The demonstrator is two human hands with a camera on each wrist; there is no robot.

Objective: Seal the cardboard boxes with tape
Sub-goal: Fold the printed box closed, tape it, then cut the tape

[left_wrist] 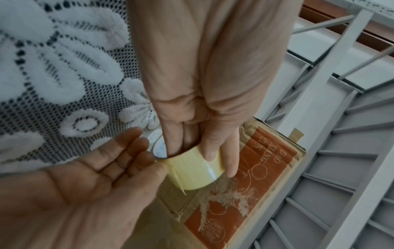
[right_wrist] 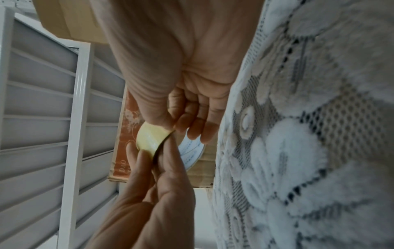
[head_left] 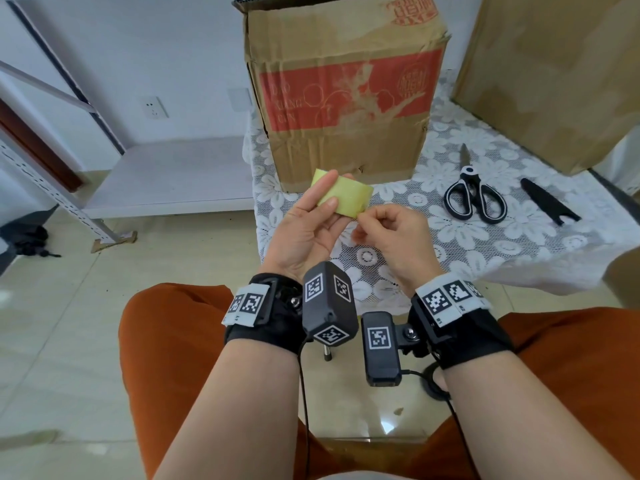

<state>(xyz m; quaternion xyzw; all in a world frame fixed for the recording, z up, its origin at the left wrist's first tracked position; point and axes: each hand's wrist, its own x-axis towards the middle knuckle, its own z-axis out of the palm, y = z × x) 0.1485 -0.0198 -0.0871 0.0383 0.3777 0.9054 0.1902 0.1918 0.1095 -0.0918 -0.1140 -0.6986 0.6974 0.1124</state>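
The roll of tape [head_left: 341, 195] is held in the left hand [head_left: 311, 226], raised above the near edge of the table [head_left: 519, 244], at 6 o'clock from the printed box [head_left: 343, 88]. In the left wrist view, fingers are passed through the core and one finger lies along the outer face, so the roll is gripped from inside and outside. The right hand [head_left: 394, 233] is curled, with its fingertips [left_wrist: 157, 164] set against the roll's rim, at 3 o'clock on the roll in the head view. The loose end is judged to be sought or picked at; whether it is already pinched cannot be told.

The roll is judged light and stiff, with a smooth, slippery outer face. Hold is best taken through the core, leaving the rim free. The film is thin, clings to itself and tears or creases readily; the free end should be taken across its full width.

The printed box stands at 12 o'clock with a top flap raised, so it is not yet sealed. A second box [head_left: 554, 71] stands at 2 o'clock. The scissors [head_left: 472, 195] lie at 3 o'clock from the hands, with a black sheath [head_left: 549, 202] just beyond them. Open cloth remains between hands and scissors. The table edge lies directly below the hands; a dropped roll would fall to the floor.
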